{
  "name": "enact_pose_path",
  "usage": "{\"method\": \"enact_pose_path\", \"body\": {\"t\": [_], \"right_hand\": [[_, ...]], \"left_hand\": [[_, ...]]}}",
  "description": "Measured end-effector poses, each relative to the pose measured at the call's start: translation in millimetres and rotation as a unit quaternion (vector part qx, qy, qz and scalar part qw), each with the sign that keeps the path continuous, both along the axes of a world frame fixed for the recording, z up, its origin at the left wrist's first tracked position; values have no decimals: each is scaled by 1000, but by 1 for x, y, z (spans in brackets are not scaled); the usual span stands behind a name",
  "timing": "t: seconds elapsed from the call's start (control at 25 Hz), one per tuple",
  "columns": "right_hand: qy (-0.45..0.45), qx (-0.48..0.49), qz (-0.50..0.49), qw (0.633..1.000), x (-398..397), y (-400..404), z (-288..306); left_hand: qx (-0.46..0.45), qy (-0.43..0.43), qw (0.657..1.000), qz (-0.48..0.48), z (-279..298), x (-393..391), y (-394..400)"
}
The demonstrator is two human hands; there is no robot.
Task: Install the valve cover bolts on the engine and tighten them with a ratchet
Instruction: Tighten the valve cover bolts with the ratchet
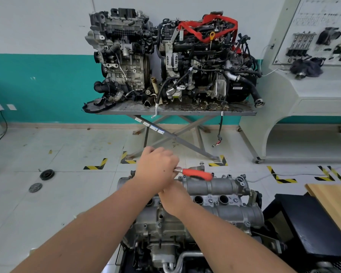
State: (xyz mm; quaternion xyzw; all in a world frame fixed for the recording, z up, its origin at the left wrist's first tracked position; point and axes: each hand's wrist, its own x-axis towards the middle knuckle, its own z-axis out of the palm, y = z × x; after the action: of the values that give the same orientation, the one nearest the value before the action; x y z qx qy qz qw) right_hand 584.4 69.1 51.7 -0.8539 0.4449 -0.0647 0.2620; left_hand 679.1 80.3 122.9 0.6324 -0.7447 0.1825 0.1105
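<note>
Left hand (157, 166) clamped over the ratchet (195, 173) head above the engine (215, 196), red handle jutting right, right hand (174, 198) beneath it, grip unclear

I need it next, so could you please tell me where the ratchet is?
In the head view, the ratchet lies across the far edge of the valve cover, centre frame; the left hand covers its head, red handle pointing right.

Ratchet (197, 173) on engine (215, 196), lift table (173, 111) behind.
</note>
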Motion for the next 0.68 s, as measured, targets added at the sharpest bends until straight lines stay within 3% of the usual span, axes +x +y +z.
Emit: {"method": "enact_pose_path", "body": {"t": [0.12,0.16,0.24,0.28,0.32,0.36,0.4,0.44,0.48,0.52,0.6,0.68], "right_hand": [[-8,-44,-1,999,1,10,12],[-51,-54,-13,997,-1,10,10],[-158,23,-45,986,1,4,12],[-108,20,-14,994,4,3,11],[-93,22,-25,995,4,0,3],[-65,9,-22,998,3,-4,-1],[-55,3,-23,998,1,-5,0],[-70,3,-24,997,0,-4,1],[-76,3,-21,997,0,-4,-2],[-75,-4,-16,997,0,-2,-4],[-66,8,-13,998,0,0,-7],[-51,2,2,999,3,1,-6]], "left_hand": [[-213,104,971,-35,-29,8,8],[-234,139,962,-33,-36,10,11],[-211,226,950,-36,-49,10,17],[-176,325,928,-43,-54,8,20],[-131,472,870,-48,-55,4,22],[-83,644,760,-38,-51,-1,24],[-35,787,616,-17,-47,-5,24],[4,874,485,20,-42,-6,21],[32,915,398,58,-37,-3,17],[53,924,367,94,-33,2,12],[89,899,405,139,-20,12,5],[141,840,499,160,-6,22,1]]}}
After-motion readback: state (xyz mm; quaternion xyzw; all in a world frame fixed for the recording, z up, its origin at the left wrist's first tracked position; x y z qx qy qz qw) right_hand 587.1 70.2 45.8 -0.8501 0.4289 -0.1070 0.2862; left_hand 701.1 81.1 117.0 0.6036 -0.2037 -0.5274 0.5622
